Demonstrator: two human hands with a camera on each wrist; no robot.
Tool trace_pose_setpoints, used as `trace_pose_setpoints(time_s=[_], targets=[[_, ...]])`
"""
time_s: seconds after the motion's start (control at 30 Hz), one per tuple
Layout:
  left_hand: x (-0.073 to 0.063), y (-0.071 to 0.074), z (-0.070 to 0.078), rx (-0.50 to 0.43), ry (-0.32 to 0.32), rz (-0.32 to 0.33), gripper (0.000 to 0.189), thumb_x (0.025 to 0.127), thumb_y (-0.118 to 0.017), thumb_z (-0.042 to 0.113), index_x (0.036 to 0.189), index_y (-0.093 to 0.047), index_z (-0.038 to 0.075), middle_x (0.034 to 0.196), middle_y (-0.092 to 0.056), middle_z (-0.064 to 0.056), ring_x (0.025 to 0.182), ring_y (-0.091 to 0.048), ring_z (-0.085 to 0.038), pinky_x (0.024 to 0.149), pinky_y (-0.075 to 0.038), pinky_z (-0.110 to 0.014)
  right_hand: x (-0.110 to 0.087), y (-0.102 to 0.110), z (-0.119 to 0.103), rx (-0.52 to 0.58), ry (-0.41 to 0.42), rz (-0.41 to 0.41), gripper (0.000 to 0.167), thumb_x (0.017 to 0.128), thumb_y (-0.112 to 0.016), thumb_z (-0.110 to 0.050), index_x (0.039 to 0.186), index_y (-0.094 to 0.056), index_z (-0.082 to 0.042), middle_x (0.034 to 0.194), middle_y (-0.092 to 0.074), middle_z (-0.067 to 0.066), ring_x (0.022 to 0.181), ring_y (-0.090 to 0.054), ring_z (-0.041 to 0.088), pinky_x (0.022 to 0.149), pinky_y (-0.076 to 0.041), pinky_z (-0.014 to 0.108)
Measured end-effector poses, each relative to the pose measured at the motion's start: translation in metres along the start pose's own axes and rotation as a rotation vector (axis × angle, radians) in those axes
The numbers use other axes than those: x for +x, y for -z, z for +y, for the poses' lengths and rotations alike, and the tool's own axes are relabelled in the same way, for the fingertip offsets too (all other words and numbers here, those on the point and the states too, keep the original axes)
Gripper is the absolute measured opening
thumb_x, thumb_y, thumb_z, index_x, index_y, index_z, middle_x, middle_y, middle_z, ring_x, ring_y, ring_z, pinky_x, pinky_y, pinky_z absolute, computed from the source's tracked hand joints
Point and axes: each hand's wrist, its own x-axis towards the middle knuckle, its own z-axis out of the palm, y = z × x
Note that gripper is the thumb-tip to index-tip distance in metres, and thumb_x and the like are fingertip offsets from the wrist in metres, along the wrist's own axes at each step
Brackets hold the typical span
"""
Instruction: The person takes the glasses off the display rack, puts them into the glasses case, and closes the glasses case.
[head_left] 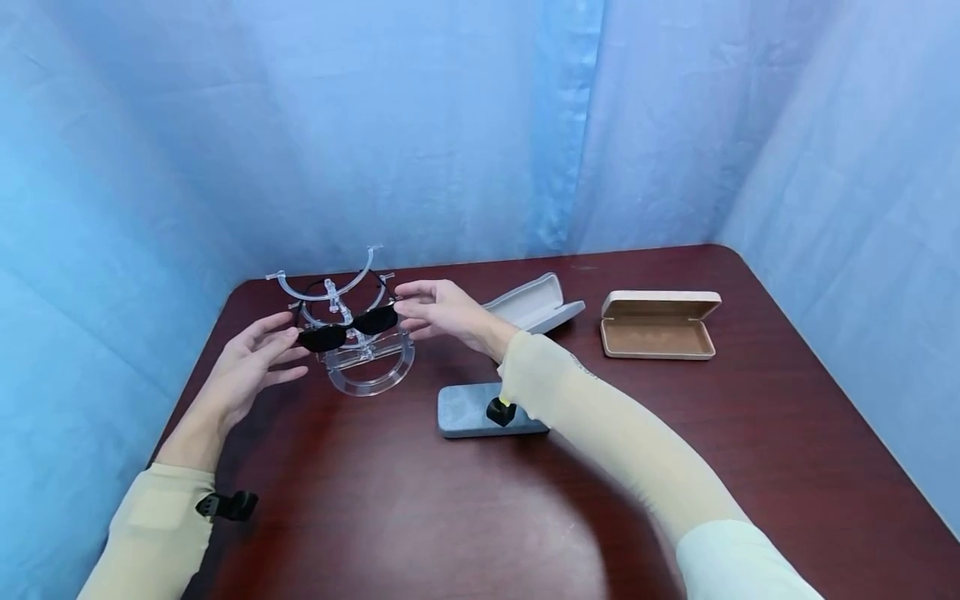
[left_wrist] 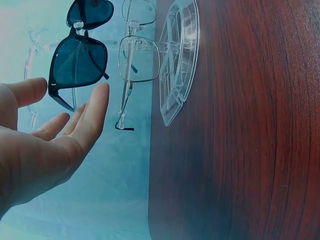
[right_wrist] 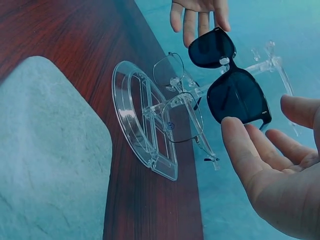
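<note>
Black sunglasses [head_left: 349, 328] with dark lenses sit on an upper tier of a clear plastic eyewear stand [head_left: 371, 386]. My left hand [head_left: 258, 354] is at their left end; in the left wrist view its thumb [left_wrist: 35, 91] is close to the frame's corner and its fingers spread below. On the opposite side is my right hand [head_left: 442, 310], an extended fingertip [right_wrist: 233, 125] at the lens's lower edge and the thumb standing apart. Neither hand's fingers curl round the frame. Thin metal-rimmed glasses [left_wrist: 140, 59] with clear lenses occupy a lower tier.
A blue-grey closed glasses case [head_left: 468, 410] lies under my right forearm. Behind that arm is an open grey case [head_left: 536, 308], partly covered. Further right stands an open beige case [head_left: 660, 340]. Pale blue curtains [head_left: 420, 125] surround the dark red wooden table [head_left: 390, 500].
</note>
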Motion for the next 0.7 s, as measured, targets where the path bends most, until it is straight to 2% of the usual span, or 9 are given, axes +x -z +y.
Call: trace_pose_setpoints(time_s=[0.13,0.23,0.4,0.53,0.7], targets=[[0.0018,-0.0034,-0.0016,0.041,-0.004,-0.004,0.077,0.102,-0.061,0.037,0.160,-0.023,0.004,0.135,-0.049,-0.011,0.104,-0.069,-0.009,0.081,-0.060,-0.031,-0.0005,0.0011,0.0017,0.013,-0.002,-0.014,0.052,0.102,-0.062,-0.010,0.150,-0.043,0.002,0.141,-0.053,0.030,0.125,-0.054,0.049,0.096,-0.054,0.048],[0.0027,-0.0042,-0.0024,0.065,-0.007,-0.009,0.077,0.102,-0.061,0.038,0.160,-0.023,0.004,0.141,-0.046,-0.017,0.105,-0.070,-0.010,0.081,-0.060,-0.031,-0.0010,0.0017,0.0018,0.006,-0.003,-0.008,0.054,0.102,-0.062,-0.010,0.151,-0.042,0.001,0.141,-0.054,0.029,0.123,-0.058,0.046,0.093,-0.056,0.046],[0.0030,-0.0059,-0.0003,0.095,-0.012,-0.010,0.075,0.103,-0.060,0.039,0.159,-0.026,0.003,0.147,-0.042,-0.024,0.104,-0.070,-0.010,0.081,-0.059,-0.031,-0.0023,0.0031,0.0013,0.009,0.002,0.009,0.053,0.102,-0.062,-0.008,0.151,-0.043,0.001,0.139,-0.057,0.027,0.120,-0.061,0.043,0.097,-0.052,0.053],[0.0023,-0.0059,0.0013,0.103,-0.012,-0.008,0.073,0.103,-0.060,0.038,0.158,-0.029,0.002,0.144,-0.045,-0.024,0.101,-0.071,-0.008,0.080,-0.060,-0.030,-0.0024,0.0033,0.0012,0.026,0.000,0.018,0.052,0.102,-0.061,-0.007,0.150,-0.044,0.001,0.137,-0.059,0.025,0.122,-0.059,0.046,0.099,-0.050,0.056],[0.0009,-0.0066,0.0028,0.104,-0.004,-0.003,0.072,0.102,-0.061,0.039,0.158,-0.030,0.003,0.140,-0.049,-0.020,0.099,-0.071,-0.008,0.080,-0.060,-0.030,-0.0021,0.0023,0.0009,0.019,-0.009,0.030,0.051,0.103,-0.061,-0.009,0.150,-0.045,-0.001,0.137,-0.060,0.024,0.116,-0.063,0.042,0.097,-0.052,0.054]])
